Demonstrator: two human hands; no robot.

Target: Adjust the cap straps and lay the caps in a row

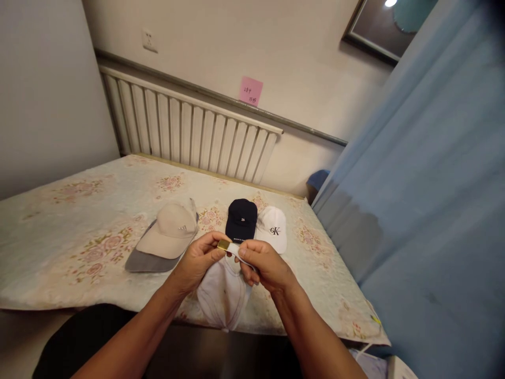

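A white baseball cap (221, 295) hangs below my hands at the near edge of the bed, its back strap turned up toward me. Between thumb and fingers, my left hand (200, 258) pinches the gold-coloured metal buckle (223, 245) of that strap. My right hand (266, 263) grips the white strap (235, 249) just right of the buckle. Beyond my hands lie a black cap (241, 218) and another white cap (275, 229) with dark letters. To the left, a beige cap (169, 231) rests on top of a grey cap (148, 258).
A flowered cover (130, 210) spreads over the bed. Behind it stand a white radiator (189, 129) and a wall with a pink note (251, 91). A blue curtain (426, 173) hangs along the right side. Something pale (400, 368) sits low at the bottom right.
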